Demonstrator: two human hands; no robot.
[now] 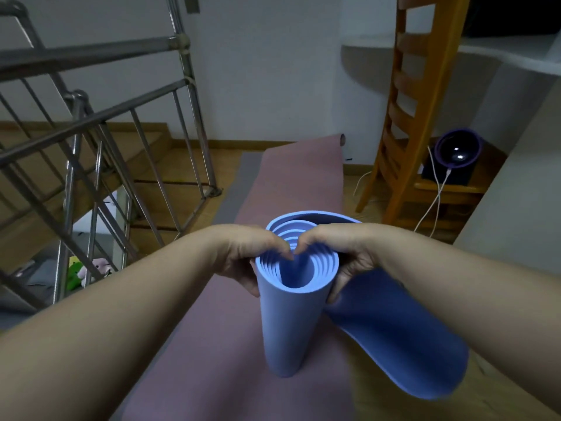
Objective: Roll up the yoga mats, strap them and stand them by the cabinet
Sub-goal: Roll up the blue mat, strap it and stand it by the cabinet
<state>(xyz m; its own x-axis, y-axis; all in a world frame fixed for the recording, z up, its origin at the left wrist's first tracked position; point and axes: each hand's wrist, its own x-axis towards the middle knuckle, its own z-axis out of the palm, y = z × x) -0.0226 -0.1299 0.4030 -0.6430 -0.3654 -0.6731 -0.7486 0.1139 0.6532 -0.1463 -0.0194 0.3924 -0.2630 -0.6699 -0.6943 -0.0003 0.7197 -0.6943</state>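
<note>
Blue foam yoga mat roll [283, 323] stands vertical on flat pink floor mat [291, 183]; left hand [246, 256] and right hand [343, 253] fingers grip its top rim.

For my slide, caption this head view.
Left hand and right hand grip an upright blue mat roll on a pink mat.

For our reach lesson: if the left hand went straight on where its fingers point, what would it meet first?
Probably the right hand, whose fingertips sit just ahead of the left hand over the blue mat roll; depth is unclear.
</note>
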